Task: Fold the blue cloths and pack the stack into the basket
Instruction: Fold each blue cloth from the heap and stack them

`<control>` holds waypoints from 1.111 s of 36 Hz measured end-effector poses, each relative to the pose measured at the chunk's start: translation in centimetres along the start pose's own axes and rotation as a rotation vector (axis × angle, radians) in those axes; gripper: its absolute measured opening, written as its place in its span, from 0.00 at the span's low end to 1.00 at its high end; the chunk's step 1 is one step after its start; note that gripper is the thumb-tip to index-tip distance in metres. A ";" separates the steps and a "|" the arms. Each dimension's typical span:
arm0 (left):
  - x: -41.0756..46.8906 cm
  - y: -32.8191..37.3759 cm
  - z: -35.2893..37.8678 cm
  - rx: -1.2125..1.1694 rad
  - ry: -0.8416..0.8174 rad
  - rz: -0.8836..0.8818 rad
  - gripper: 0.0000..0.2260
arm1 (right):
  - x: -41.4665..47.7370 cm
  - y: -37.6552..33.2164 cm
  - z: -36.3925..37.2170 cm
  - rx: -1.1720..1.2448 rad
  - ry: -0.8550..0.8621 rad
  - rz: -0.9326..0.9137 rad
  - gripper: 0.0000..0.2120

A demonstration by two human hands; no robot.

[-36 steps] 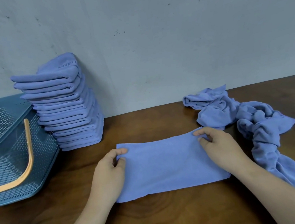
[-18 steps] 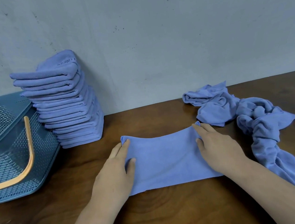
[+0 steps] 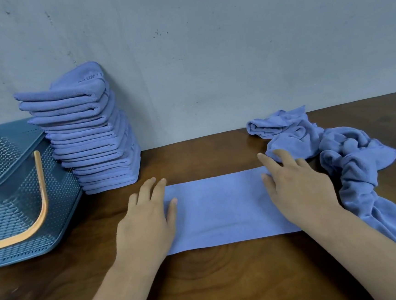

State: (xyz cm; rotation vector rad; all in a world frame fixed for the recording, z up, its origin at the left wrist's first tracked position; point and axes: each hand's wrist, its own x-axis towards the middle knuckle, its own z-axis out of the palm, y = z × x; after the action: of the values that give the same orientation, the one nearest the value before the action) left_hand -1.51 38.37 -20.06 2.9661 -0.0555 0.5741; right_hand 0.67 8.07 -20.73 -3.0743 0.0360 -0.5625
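We see both hands lying palm down with fingers straight and spread, gripping nothing. The left hand (image 3: 145, 216) presses flat on the left end of a folded blue cloth (image 3: 221, 207), and the right hand (image 3: 296, 189) presses flat on its right end. This cloth is a smooth, flat strip lying crosswise on a dark wooden table (image 3: 227, 279), stretched between the two hands. Just right of the cloth, touching its far corner, is a rumpled heap of unfolded blue cloths (image 3: 351, 160). Left of the cloth and farther back, a tall stack of folded blue cloths (image 3: 90, 135) leans against the wall (image 3: 207, 53). Beyond that stack, still farther left, sits a blue mesh basket (image 3: 65, 202) with an orange handle (image 3: 41, 187).
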 end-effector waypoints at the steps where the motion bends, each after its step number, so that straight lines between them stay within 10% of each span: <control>1: 0.0 0.5 -0.2 -0.043 0.029 0.049 0.25 | 0.0 -0.6 -0.2 0.067 0.028 -0.035 0.24; 8: -1.5 2.8 2.0 -0.170 -0.444 0.299 0.33 | -1.2 -2.9 0.5 0.243 -0.456 -0.345 0.35; 21: -0.9 -0.9 -1.0 -0.229 -0.750 0.254 0.27 | -0.8 -1.1 0.2 0.218 -0.557 -0.291 0.48; 30: 1.0 2.6 -1.1 -0.229 -0.283 0.217 0.16 | -0.5 -1.2 0.0 0.202 -0.597 -0.299 0.49; 40: 2.8 6.5 3.7 -0.164 -0.524 0.311 0.29 | -0.1 -0.2 0.9 0.312 -0.455 -0.267 0.39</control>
State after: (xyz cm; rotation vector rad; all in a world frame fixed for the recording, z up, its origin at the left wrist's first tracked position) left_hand 2.05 31.44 -21.72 2.8713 -0.5848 -0.1901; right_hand 0.87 8.29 -21.61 -2.8300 -0.4276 0.1325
